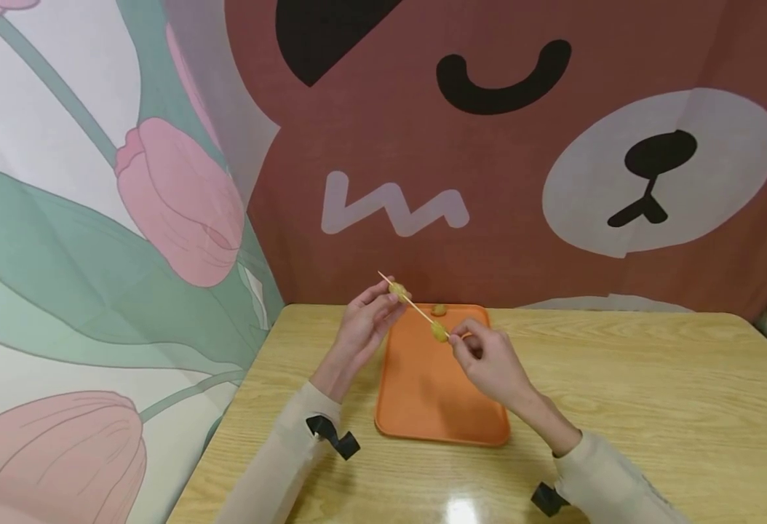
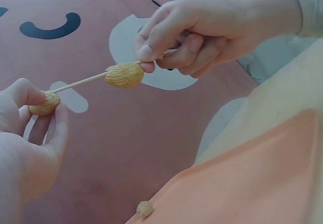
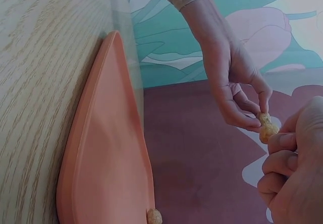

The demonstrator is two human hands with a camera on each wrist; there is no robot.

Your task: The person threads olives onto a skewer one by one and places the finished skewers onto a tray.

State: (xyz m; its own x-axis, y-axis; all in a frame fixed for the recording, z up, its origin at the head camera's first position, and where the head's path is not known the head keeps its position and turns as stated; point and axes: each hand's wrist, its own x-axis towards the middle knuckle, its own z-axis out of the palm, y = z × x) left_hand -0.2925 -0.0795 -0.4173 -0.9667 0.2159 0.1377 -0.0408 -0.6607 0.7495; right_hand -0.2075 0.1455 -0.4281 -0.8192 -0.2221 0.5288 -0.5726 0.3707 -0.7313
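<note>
Got a wrinkled yellow ball (image 1: 398, 292) pinched between thumb and fingers of the left hand (image 1: 364, 327), just back from the bare tip of a thin wooden skewer (image 1: 420, 310). Gripping the skewer's other end with curled fingers of the right hand (image 1: 495, 362), so yeah, grasping with both. Also seeing a second wrinkled ball (image 2: 124, 75), threaded on right beside the right fingertips. Can spot a third ball (image 1: 439, 310) lower down, beyond the fingers, at the far edge of an orange tray (image 1: 439, 393).

The left hand (image 1: 364, 324) and right hand (image 1: 496, 364) pinch with curled fingers (image 2: 184, 57), both forearms (image 1: 547, 422) angling inward.
</note>
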